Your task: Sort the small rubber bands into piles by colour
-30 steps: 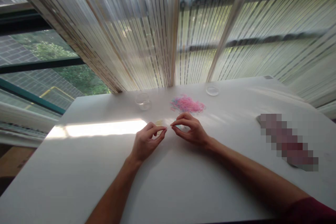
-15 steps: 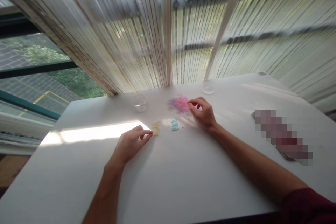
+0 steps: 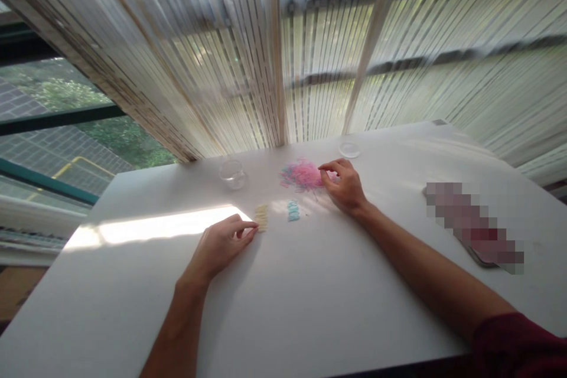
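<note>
The left hand [image 3: 221, 243] rests on the white surface [image 3: 310, 307], fingers pinched together just beside a small yellow row of pieces [image 3: 261, 217]. The right hand [image 3: 344, 184], well apart from it, curls its fingertips at the edge of the loose pink heap of tiny pieces [image 3: 302, 175], whether gripping any I cannot tell. A short blue row of pieces [image 3: 293, 211] lies between them; no writing is legible.

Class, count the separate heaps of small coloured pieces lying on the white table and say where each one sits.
3. The pink heap lies at the right hand; the yellow heap lies at the left hand fingertips; the blue heap lies between them. None seems hidden.
</note>
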`<state>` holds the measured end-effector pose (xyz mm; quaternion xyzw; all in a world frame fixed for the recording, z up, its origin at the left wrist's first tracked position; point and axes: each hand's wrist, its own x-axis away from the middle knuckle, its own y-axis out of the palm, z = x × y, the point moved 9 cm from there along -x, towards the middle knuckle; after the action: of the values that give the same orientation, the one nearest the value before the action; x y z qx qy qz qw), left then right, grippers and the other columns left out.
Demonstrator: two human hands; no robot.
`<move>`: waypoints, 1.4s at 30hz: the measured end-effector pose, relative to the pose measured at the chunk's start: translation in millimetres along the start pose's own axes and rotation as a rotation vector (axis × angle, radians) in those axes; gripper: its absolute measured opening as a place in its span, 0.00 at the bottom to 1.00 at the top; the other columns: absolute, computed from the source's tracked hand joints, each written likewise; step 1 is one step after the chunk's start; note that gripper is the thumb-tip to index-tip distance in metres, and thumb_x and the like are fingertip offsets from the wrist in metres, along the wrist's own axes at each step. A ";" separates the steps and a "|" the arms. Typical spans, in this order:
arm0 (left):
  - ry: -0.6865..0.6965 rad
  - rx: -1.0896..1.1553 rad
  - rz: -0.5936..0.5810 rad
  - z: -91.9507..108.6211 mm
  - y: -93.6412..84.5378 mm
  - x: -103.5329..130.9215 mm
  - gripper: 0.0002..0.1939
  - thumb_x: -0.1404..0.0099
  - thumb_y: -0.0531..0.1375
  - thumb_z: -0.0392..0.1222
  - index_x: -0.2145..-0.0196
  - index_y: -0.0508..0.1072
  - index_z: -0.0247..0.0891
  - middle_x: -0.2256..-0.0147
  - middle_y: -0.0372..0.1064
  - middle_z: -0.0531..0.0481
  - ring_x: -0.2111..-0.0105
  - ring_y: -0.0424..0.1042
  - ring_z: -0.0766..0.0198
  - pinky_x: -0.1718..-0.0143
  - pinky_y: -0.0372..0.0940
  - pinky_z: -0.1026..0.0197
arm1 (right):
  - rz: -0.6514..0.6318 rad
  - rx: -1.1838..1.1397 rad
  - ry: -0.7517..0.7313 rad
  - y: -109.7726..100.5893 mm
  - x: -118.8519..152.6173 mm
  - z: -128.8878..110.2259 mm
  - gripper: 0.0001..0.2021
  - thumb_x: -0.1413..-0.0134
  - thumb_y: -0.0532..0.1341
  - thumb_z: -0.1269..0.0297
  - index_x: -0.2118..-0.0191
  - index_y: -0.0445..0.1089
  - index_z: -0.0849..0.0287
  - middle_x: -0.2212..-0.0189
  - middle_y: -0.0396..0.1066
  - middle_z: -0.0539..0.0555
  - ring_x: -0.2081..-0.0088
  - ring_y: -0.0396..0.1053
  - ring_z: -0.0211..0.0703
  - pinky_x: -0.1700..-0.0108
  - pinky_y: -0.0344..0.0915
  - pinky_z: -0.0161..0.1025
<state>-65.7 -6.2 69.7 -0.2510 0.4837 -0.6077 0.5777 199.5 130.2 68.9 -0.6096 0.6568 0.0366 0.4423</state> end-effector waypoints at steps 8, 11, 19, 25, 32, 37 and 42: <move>0.045 -0.005 0.152 9.8 -13.9 -3.2 0.11 0.32 0.58 0.43 0.60 0.79 0.39 0.78 0.59 0.57 0.79 0.59 0.71 0.75 0.57 0.67 | -0.062 0.076 0.070 7.9 2.1 12.1 0.06 0.44 0.61 0.68 0.62 0.76 0.55 0.62 0.70 0.56 0.56 0.66 0.52 0.47 0.64 0.51; 0.056 -0.011 0.174 10.5 -14.4 -2.7 0.10 0.32 0.58 0.42 0.60 0.79 0.39 0.78 0.58 0.58 0.79 0.58 0.71 0.74 0.56 0.67 | -0.079 0.088 0.063 9.9 2.5 12.1 0.05 0.47 0.63 0.69 0.65 0.76 0.56 0.63 0.69 0.57 0.56 0.65 0.52 0.47 0.64 0.51; 0.043 0.006 0.174 9.9 -10.1 -2.2 0.10 0.32 0.58 0.42 0.60 0.79 0.40 0.78 0.57 0.58 0.79 0.58 0.70 0.74 0.56 0.67 | -0.146 0.151 0.032 18.1 4.2 9.0 0.05 0.47 0.64 0.68 0.64 0.78 0.53 0.60 0.71 0.57 0.55 0.64 0.53 0.47 0.62 0.53; 0.060 -0.005 0.179 12.2 -8.3 -3.8 0.11 0.32 0.57 0.43 0.61 0.79 0.39 0.78 0.58 0.57 0.79 0.58 0.70 0.74 0.57 0.67 | -0.172 0.183 0.046 19.4 4.2 8.7 0.08 0.48 0.63 0.68 0.63 0.78 0.54 0.60 0.72 0.57 0.54 0.64 0.54 0.48 0.62 0.54; 0.069 -0.011 0.185 13.2 -8.0 -3.1 0.10 0.32 0.58 0.42 0.61 0.79 0.39 0.78 0.57 0.57 0.79 0.57 0.71 0.74 0.56 0.67 | -0.191 0.170 0.003 16.7 5.5 -3.4 0.05 0.48 0.64 0.68 0.65 0.77 0.55 0.60 0.72 0.57 0.53 0.65 0.54 0.48 0.60 0.53; 0.063 -0.019 0.184 14.0 -8.7 -3.5 0.10 0.32 0.58 0.42 0.61 0.79 0.39 0.78 0.58 0.57 0.79 0.57 0.70 0.75 0.56 0.67 | -0.230 0.188 -0.016 21.6 7.4 -4.6 0.05 0.49 0.65 0.68 0.65 0.77 0.54 0.59 0.72 0.57 0.53 0.64 0.55 0.49 0.60 0.53; 0.062 -0.017 0.190 16.0 -10.2 -3.8 0.11 0.31 0.57 0.43 0.61 0.79 0.39 0.79 0.58 0.57 0.79 0.57 0.71 0.75 0.56 0.68 | -0.209 0.177 -0.027 19.8 6.9 -3.4 0.04 0.48 0.64 0.68 0.67 0.77 0.55 0.61 0.73 0.56 0.54 0.65 0.53 0.49 0.60 0.52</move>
<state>-55.8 -8.8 86.2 -0.1899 0.5280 -0.5537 0.6153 182.0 128.0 56.9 -0.6327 0.5846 -0.0593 0.5044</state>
